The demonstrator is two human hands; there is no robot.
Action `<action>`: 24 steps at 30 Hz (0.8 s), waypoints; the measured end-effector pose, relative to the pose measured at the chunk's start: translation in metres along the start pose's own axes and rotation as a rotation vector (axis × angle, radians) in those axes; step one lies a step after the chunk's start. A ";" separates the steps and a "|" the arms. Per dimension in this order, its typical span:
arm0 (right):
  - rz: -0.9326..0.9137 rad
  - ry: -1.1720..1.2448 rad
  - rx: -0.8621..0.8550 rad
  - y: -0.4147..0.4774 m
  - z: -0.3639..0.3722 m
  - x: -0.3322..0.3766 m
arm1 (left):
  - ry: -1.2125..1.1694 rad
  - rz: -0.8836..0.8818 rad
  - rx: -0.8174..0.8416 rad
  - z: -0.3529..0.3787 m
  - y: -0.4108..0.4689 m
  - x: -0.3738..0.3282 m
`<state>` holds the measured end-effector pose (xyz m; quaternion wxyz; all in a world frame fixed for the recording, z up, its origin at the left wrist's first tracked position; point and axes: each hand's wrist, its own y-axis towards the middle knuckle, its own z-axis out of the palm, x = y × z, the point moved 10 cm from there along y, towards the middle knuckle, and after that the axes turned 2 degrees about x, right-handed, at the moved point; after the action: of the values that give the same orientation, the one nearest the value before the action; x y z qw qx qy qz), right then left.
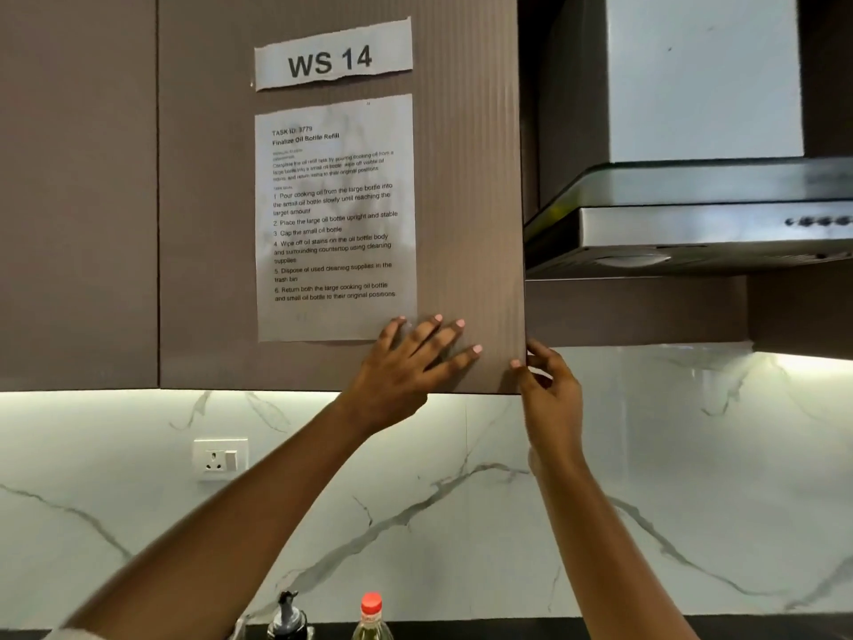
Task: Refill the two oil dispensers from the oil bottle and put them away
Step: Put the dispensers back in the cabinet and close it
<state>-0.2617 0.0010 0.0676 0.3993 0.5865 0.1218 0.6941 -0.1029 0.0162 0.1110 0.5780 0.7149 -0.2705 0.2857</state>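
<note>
Your left hand (406,362) lay flat, fingers straight, on the cabinet door (461,177) | your right hand (549,390) pinched the door's right edge; pull evenly from there | below the door: one dispenser (287,616), then the capped oil bottle (372,616) | right of the door: the range hood (692,224) might crowd its swing.

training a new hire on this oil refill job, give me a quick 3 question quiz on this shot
1. True or false: the left hand lies flat on the cabinet door.
2. Which one pinches the door's right edge? A) right hand B) left hand C) neither
3. Fill in: the oil bottle at the bottom has a ___ cap.
Key: 1 true; 2 A; 3 red.
</note>
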 end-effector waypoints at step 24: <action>-0.694 0.141 0.341 -0.290 0.136 0.245 | -0.321 0.110 -0.405 -0.339 -0.107 0.149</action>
<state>-0.0165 0.3198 0.0965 0.4980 0.5193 0.4535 0.5260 0.0443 0.3599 0.2040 0.6426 0.6052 -0.4487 0.1394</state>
